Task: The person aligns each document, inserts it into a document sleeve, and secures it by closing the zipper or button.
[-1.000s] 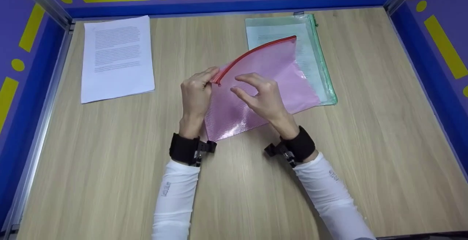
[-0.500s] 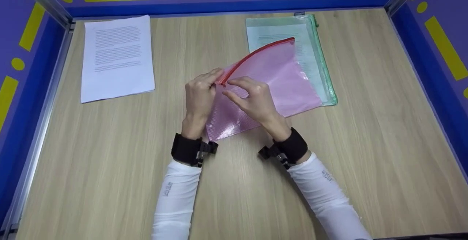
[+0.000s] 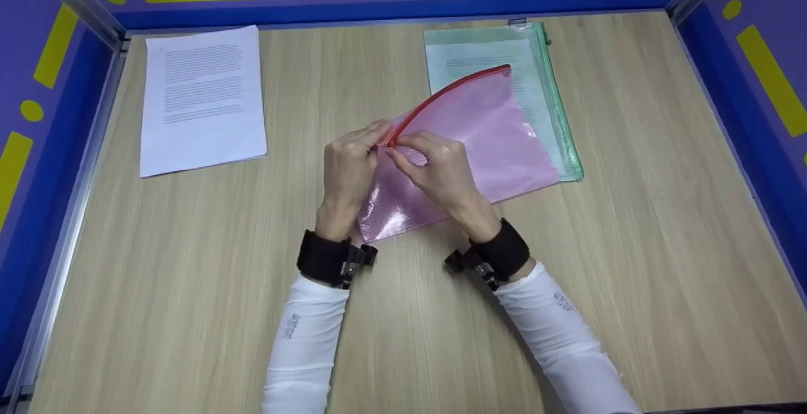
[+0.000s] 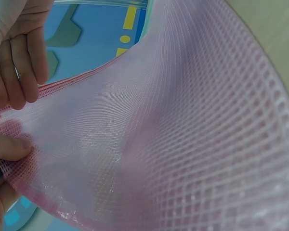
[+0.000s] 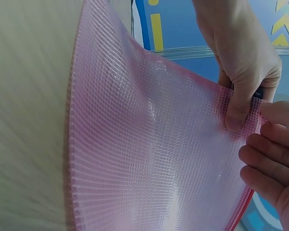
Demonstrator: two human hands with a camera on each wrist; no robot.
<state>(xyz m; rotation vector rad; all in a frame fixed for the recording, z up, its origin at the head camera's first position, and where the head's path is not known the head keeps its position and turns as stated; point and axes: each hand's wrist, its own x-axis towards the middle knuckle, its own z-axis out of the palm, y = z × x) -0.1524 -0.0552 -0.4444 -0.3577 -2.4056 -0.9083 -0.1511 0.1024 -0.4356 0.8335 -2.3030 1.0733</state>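
A pink mesh zipper pouch (image 3: 504, 143) with a curved red zipper (image 3: 451, 88) is held raised and bent, its far right part overlapping a green pouch in the head view. My left hand (image 3: 350, 165) grips the pouch at the near left end of the zipper; its thumb (image 5: 237, 113) presses the mesh in the right wrist view. Right beside it, my right hand (image 3: 444, 165) pinches at that zipper end with thumb and index finger, hiding the slider. The other right-hand fingers (image 5: 265, 156) curl loosely below.
A green zipper pouch (image 3: 558, 111) with printed paper inside lies at the back right of the wooden table (image 3: 662, 244). A stack of printed sheets (image 3: 202, 137) lies at the back left. Blue and purple panels (image 3: 378, 11) with yellow marks border the table.
My right hand has moved left to the zipper's near end, and its fingertips have closed there. My left hand and the pouch have shifted slightly right.
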